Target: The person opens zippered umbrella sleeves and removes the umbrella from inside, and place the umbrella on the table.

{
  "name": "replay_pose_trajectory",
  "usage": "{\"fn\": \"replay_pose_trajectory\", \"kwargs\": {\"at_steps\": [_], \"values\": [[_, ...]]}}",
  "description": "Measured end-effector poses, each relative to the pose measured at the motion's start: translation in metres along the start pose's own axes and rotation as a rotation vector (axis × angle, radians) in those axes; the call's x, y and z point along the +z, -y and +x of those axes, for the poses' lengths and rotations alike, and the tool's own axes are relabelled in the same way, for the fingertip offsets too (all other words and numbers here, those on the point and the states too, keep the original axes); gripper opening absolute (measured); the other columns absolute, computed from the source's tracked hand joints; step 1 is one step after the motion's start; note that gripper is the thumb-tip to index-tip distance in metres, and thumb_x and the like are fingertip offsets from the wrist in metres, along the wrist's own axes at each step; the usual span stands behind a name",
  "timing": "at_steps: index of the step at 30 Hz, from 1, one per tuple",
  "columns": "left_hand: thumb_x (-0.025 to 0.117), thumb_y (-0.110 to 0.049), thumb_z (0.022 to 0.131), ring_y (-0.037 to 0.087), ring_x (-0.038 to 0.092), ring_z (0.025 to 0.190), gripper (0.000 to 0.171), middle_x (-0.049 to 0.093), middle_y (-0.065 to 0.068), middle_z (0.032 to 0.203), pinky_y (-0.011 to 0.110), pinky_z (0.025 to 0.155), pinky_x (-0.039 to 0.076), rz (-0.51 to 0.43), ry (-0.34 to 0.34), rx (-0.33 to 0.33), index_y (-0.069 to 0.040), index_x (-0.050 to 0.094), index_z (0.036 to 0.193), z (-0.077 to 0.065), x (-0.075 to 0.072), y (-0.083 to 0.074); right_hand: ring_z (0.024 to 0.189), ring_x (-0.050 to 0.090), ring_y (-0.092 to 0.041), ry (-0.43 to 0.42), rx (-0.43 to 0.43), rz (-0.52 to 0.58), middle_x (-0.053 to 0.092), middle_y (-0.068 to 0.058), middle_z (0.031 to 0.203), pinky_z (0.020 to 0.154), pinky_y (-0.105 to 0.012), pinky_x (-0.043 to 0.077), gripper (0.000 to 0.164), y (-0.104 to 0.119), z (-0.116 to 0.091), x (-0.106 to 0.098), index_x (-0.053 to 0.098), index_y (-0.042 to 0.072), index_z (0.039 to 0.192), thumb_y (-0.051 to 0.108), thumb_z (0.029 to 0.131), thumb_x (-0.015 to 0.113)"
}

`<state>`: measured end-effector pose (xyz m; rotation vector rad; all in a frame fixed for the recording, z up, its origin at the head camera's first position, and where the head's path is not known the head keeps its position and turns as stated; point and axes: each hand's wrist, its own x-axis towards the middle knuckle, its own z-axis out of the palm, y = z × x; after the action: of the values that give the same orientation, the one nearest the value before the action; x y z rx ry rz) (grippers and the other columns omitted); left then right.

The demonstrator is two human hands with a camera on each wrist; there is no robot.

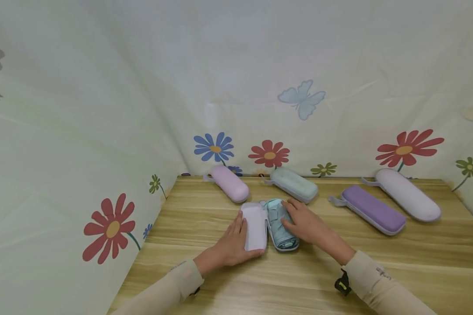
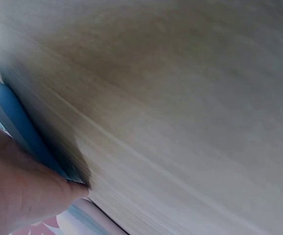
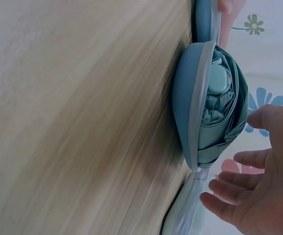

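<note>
An unzipped blue case lies spread on the table, its pale inner lid half (image 1: 255, 229) to the left. The other half, a blue shell (image 3: 186, 105) with a grey rim, holds a folded teal umbrella (image 1: 277, 221) with bunched cloth. My left hand (image 1: 230, 246) rests against the lid half, fingers along its left side and thumb stretched across its near edge. My right hand (image 1: 307, 224) is at the umbrella's right side, fingers spread and loosely bent, thumb at the cloth. In the right wrist view the thumb tip meets or nearly meets the umbrella; nothing is gripped.
Behind the open case lie a closed pink case (image 1: 230, 183) and a pale green case (image 1: 293, 183). To the right are a purple case (image 1: 372, 209) and a pale lilac case (image 1: 407, 194). A flower-printed curtain (image 1: 236, 109) encloses the wooden table (image 1: 319, 284).
</note>
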<state>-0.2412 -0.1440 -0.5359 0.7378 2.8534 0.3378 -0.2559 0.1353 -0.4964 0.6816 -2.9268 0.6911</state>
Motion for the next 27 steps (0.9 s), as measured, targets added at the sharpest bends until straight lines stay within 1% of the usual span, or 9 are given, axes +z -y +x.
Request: {"fn": "replay_pose_trajectory", "kwargs": {"at_steps": [4,9,14,18,21,22,24,27], "values": [[0.045,-0.087,0.084,0.036,0.010,0.155,0.126,-0.005,0.026,0.168,0.049,0.122,0.022,-0.009,0.000,0.020,0.008,0.013,0.159,0.000,-0.001,0.002,0.132,0.050,-0.042,0.011,0.043,0.011,0.048,-0.028,0.144,0.108,-0.056,0.042,0.063,0.004,0.001,-0.001,0.044,-0.005,0.149,0.032,0.101,0.061],[0.047,-0.087,0.084,0.035,0.008,0.155,0.125,-0.008,0.024,0.168,0.049,0.122,0.022,-0.013,0.030,0.040,0.005,0.010,0.161,0.000,-0.004,0.006,0.130,0.050,-0.044,0.021,0.121,0.026,0.048,-0.031,0.142,0.106,-0.057,0.043,0.068,0.012,0.004,-0.001,0.043,-0.006,0.150,0.035,0.100,0.064],[0.050,-0.081,0.087,0.037,0.004,0.155,0.120,-0.011,0.024,0.167,0.052,0.121,0.024,-0.050,0.056,0.075,0.003,0.008,0.161,-0.001,-0.006,0.010,0.117,0.052,-0.042,0.030,0.224,0.041,0.048,-0.029,0.130,0.098,-0.054,0.048,0.075,0.023,0.008,0.008,0.045,-0.009,0.147,0.040,0.096,0.069],[0.046,-0.082,0.088,0.037,0.003,0.155,0.119,-0.011,0.024,0.167,0.052,0.121,0.023,-0.028,0.047,0.104,0.003,0.007,0.161,0.001,-0.006,0.012,0.113,0.050,-0.044,0.005,0.293,0.048,0.044,-0.031,0.129,0.092,-0.053,0.051,0.081,0.030,0.009,0.015,0.045,-0.012,0.144,0.042,0.091,0.075],[0.042,-0.084,0.088,0.037,0.004,0.155,0.119,-0.010,0.024,0.167,0.050,0.122,0.022,0.014,0.039,0.118,0.003,0.007,0.161,0.003,-0.005,0.013,0.112,0.049,-0.046,-0.035,0.314,0.052,0.044,-0.034,0.128,0.090,-0.055,0.052,0.083,0.033,0.010,0.019,0.046,-0.014,0.142,0.039,0.088,0.079],[0.042,-0.084,0.088,0.037,0.004,0.155,0.119,-0.010,0.025,0.167,0.051,0.122,0.022,0.015,0.037,0.121,0.004,0.008,0.161,0.003,-0.005,0.014,0.111,0.049,-0.047,-0.044,0.317,0.051,0.044,-0.034,0.127,0.089,-0.055,0.052,0.083,0.034,0.010,0.020,0.046,-0.015,0.141,0.039,0.087,0.080],[0.041,-0.084,0.088,0.037,0.004,0.155,0.119,-0.010,0.025,0.167,0.051,0.122,0.021,0.026,0.042,0.121,0.003,0.008,0.161,0.003,-0.004,0.014,0.110,0.049,-0.048,-0.052,0.326,0.059,0.044,-0.035,0.125,0.088,-0.056,0.051,0.084,0.034,0.010,0.023,0.046,-0.015,0.141,0.038,0.086,0.081],[0.042,-0.084,0.088,0.037,0.003,0.155,0.119,-0.011,0.025,0.167,0.051,0.122,0.021,0.030,0.048,0.116,0.003,0.008,0.161,0.002,-0.002,0.016,0.109,0.051,-0.048,-0.050,0.334,0.054,0.045,-0.036,0.124,0.088,-0.057,0.051,0.086,0.034,0.011,0.026,0.047,-0.014,0.140,0.042,0.085,0.081]]}}
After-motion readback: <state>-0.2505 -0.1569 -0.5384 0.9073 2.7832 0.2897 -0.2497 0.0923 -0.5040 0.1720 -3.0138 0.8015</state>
